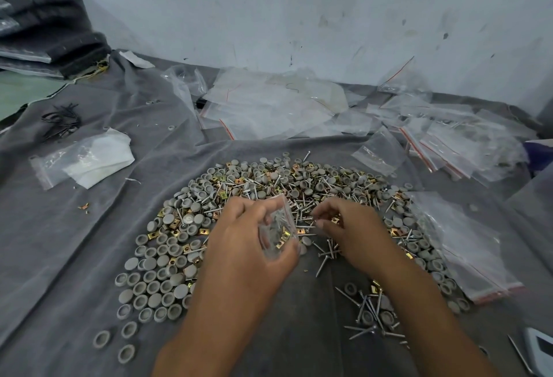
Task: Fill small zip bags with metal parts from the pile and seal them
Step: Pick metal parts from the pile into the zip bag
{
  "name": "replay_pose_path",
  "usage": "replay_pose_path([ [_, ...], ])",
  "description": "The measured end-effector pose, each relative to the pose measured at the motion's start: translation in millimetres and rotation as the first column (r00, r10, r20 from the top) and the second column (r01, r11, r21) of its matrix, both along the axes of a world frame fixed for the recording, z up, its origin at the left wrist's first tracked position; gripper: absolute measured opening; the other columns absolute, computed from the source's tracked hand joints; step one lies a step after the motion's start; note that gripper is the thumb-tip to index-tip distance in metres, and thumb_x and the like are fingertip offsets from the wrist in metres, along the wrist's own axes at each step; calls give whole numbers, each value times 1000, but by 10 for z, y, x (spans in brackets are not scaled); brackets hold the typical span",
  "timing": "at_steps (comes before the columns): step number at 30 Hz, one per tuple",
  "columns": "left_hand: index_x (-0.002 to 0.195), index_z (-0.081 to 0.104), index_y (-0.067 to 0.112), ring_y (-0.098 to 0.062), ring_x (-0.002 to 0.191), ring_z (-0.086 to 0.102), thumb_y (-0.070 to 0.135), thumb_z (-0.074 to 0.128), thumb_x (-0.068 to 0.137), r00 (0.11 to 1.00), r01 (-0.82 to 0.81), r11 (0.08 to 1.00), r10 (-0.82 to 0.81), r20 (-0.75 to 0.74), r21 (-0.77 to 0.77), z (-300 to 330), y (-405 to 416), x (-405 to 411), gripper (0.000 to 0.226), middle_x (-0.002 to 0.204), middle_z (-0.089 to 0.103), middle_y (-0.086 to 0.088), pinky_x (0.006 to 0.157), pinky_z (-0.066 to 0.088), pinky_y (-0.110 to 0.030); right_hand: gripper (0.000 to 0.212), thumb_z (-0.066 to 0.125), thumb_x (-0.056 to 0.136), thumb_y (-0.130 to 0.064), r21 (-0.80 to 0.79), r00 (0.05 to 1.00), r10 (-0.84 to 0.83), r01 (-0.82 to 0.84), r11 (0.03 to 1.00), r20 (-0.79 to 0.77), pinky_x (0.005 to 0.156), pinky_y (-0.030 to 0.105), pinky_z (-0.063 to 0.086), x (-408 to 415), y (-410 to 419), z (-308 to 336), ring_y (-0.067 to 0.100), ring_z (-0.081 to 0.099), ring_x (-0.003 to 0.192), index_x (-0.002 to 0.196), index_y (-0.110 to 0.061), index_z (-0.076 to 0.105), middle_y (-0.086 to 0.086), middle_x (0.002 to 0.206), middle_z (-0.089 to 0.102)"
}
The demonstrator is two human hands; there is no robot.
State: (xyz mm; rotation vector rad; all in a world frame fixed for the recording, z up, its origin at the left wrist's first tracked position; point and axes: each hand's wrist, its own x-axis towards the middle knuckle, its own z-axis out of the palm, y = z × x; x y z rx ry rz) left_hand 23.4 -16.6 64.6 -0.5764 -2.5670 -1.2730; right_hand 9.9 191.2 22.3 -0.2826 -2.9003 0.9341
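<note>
My left hand (239, 236) grips a small clear zip bag (278, 227), mouth up, with grey caps, gold clips and a nail or two inside. Just right of the bag's mouth, my right hand (350, 227) pinches a gold metal clip (335, 220) between thumb and fingertips. Both hands hover over the pile of parts (269, 185): grey round caps, gold square clips and silver nails spread in an arc on the grey cloth. A smaller cluster of nails (371, 314) lies near my right forearm.
A stack of empty red-striped zip bags (460, 245) lies right of the pile. Filled and empty bags (449, 143) are heaped at the back by the wall. A white cloth in a bag (89, 158) lies left; black bands (61, 121) and folded dark fabric (51, 26) sit far left.
</note>
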Motion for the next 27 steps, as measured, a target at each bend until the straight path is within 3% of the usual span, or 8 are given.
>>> replay_pose_path([
  [4, 127, 63, 36, 18, 97, 43, 35, 78, 75, 1000, -7, 1000, 7, -1, -12, -4, 1, 6, 54, 96, 46, 20, 78, 30, 3, 18, 68, 95, -22, -214, 993, 51, -74, 974, -111, 67, 15, 47, 123, 20, 255, 0, 67, 76, 102, -37, 71, -21, 87, 70],
  [7, 127, 63, 36, 16, 98, 44, 35, 78, 76, 1000, -1, 1000, 1, 7, -10, -6, 6, 8, 54, 96, 47, 20, 78, 31, 2, 18, 65, 97, -22, -258, 983, 37, -84, 962, -182, 68, 6, 42, 257, 42, 356, -6, 63, 85, 103, -39, 69, -29, 92, 66],
  [11, 128, 62, 36, 12, 93, 46, 35, 78, 76, 1000, 16, 1000, -16, 15, -15, -15, 24, 25, 54, 96, 46, 20, 73, 33, 0, 10, 69, 94, -26, -389, 949, 89, -208, 897, -303, 69, 16, 50, 400, -154, 523, 2, 65, 81, 96, -36, 68, -16, 91, 69],
  [14, 126, 62, 39, 6, 88, 49, 45, 71, 76, 999, 28, 999, -28, 20, -22, -11, 38, 41, 51, 94, 45, 21, 66, 37, -6, 11, 72, 89, -26, -313, 877, 173, -336, 889, -449, 61, 15, 48, 482, -395, 621, 4, 63, 71, 94, -34, 67, -16, 84, 68],
  [18, 118, 68, 35, 5, 86, 52, 43, 64, 73, 999, 35, 999, -36, 30, 22, 4, 40, 33, 46, 94, 48, 18, 67, 38, -7, 11, 77, 85, -25, 13, 821, 267, -302, 953, -505, 72, 13, 43, 472, -533, 589, 4, 61, 81, 94, -28, 71, -22, 89, 67],
  [22, 124, 64, 36, 9, 91, 48, 35, 75, 75, 1000, 14, 1000, -15, 17, 15, -3, 19, 25, 51, 95, 47, 18, 75, 34, 0, 4, 72, 92, -27, -137, 818, 94, -206, 969, -567, 64, 6, 41, 424, -304, 542, 0, 63, 73, 96, -29, 71, -20, 87, 69],
  [24, 126, 63, 37, 10, 94, 47, 33, 77, 76, 1000, 8, 1000, -8, 14, 5, -5, 13, 23, 52, 97, 48, 19, 76, 32, 1, 4, 70, 94, -29, -168, 862, -43, -49, 985, -506, 65, 11, 46, 360, -83, 474, 1, 65, 73, 95, -33, 70, -20, 86, 70],
  [27, 126, 63, 37, 12, 94, 47, 31, 78, 77, 1000, 12, 1000, -12, 9, 4, 8, 18, 40, 52, 98, 48, 18, 76, 32, 1, 11, 67, 95, -29, -26, 975, -95, 92, 995, -202, 71, 18, 49, 223, 122, 237, -3, 62, 79, 100, -39, 67, -18, 96, 69],
])
